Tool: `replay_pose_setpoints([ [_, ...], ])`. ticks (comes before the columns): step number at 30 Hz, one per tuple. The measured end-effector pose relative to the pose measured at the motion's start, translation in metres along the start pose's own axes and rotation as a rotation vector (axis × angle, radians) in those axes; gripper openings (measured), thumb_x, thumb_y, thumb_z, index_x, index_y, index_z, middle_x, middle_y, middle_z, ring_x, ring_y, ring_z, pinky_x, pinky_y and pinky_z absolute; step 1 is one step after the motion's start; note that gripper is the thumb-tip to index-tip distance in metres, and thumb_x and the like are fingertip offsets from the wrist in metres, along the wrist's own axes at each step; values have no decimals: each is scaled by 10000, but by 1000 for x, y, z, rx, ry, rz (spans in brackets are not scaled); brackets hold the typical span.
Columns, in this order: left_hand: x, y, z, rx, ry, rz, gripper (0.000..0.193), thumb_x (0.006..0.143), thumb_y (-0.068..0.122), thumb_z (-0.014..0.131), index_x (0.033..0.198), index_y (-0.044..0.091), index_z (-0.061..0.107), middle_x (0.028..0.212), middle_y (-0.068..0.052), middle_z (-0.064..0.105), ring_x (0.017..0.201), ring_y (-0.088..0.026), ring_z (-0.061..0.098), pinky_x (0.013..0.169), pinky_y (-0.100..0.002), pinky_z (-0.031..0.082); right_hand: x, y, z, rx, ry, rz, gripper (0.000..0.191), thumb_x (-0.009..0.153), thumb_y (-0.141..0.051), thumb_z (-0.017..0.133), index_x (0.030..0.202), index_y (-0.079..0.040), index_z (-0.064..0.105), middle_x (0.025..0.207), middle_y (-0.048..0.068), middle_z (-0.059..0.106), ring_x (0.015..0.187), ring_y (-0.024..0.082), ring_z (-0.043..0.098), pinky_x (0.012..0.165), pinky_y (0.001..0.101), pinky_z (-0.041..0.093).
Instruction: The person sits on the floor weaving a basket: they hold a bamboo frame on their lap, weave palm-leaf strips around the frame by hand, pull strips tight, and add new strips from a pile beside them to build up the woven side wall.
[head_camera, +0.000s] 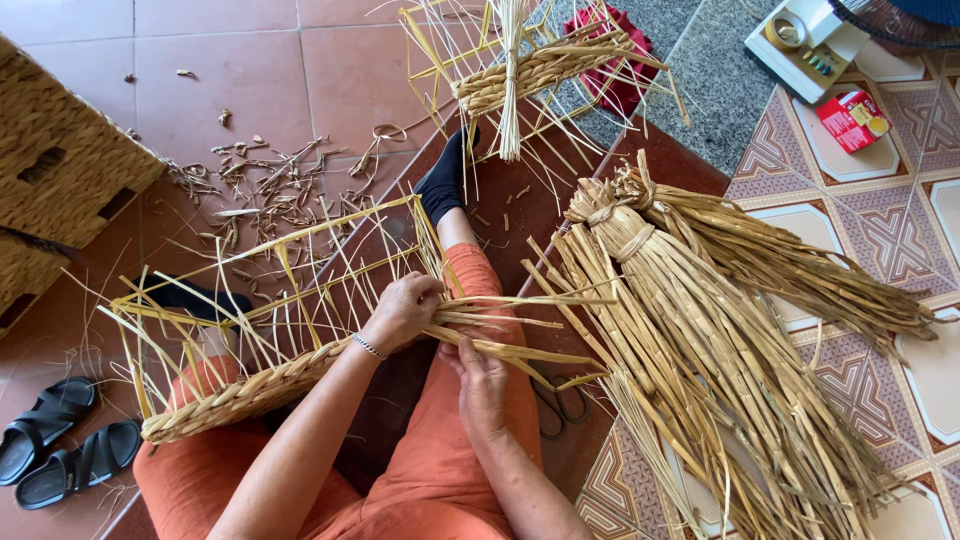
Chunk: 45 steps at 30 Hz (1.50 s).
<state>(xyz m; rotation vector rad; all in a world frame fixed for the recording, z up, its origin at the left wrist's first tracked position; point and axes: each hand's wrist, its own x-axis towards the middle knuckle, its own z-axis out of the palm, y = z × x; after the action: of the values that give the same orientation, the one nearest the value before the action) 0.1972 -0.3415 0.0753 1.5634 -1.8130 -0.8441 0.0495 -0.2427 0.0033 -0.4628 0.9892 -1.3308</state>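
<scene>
Straw-coloured dried reed strands (520, 335), flat and ribbon-like, run between both hands across the person's lap. Left hand (402, 312) is closed around the strands where they meet the corner of the half-woven basket frame (262, 330), a yellow wire rectangle with a braided band of the same fibre along its lower rim. Right hand (482, 385) lies a little apart from the left, fingers curled over the loose ends and pressing them against the orange trousers (440, 470).

Judgement: the step in hand is working a fresh group of strands into the braided rim at the frame's right corner. The next move would call for steady tension from the left hand while the right twists or passes the strands round an upright; slack here would loosen the braid.

Materials: the fibre is dry, matt and stiff, splitting at the tips. A large tied bundle of the same reed (700, 330) lies just to the right on the patterned tile floor (900, 230), bound at its head and fanning out. Black-handled scissors (562, 405) lie near the right hand, partly under the strands. A second wire frame with braided band (530, 70) stands beyond the foot in a black sock (445, 180). Fibre offcuts (270, 180) are scattered on the terracotta tiles; black sandals (65, 440) sit at the lower left.
</scene>
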Motion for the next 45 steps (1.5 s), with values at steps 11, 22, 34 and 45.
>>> replay_pose_setpoints([
  [11, 1, 7, -9, -128, -152, -245, 278, 926, 246, 665, 1107, 53, 749, 949, -157, 777, 856, -270, 784, 813, -378, 606, 9, -23, 6, -577, -189, -377, 160, 1038, -161, 677, 1087, -10, 697, 964, 65, 704, 838, 138, 633, 757, 284, 549],
  [22, -3, 2, 11, -67, 89, -336, 197, 836, 229, 753, 921, 52, 739, 847, -115, 779, 773, -253, 770, 735, -364, 608, 4, -17, 8, -115, -108, -183, 214, 971, -93, 751, 1101, -5, 606, 1103, 96, 699, 988, 135, 650, 905, 270, 556],
  [34, -30, -22, -9, -318, -171, 136, 530, 776, 19, 630, 1306, 31, 626, 1228, -117, 629, 1038, -234, 691, 880, -332, 582, 49, -75, 22, -473, -194, -294, 326, 881, -67, 745, 1192, -27, 655, 1021, 91, 752, 913, 142, 735, 817, 263, 636],
  [45, -18, -16, 15, -24, 89, 145, 201, 842, 113, 740, 1029, 47, 707, 901, -129, 700, 871, -325, 677, 787, -424, 553, 91, -123, 52, -1100, -593, -548, 330, 871, -30, 755, 1191, -9, 678, 1083, 130, 745, 885, 188, 743, 784, 328, 646],
])
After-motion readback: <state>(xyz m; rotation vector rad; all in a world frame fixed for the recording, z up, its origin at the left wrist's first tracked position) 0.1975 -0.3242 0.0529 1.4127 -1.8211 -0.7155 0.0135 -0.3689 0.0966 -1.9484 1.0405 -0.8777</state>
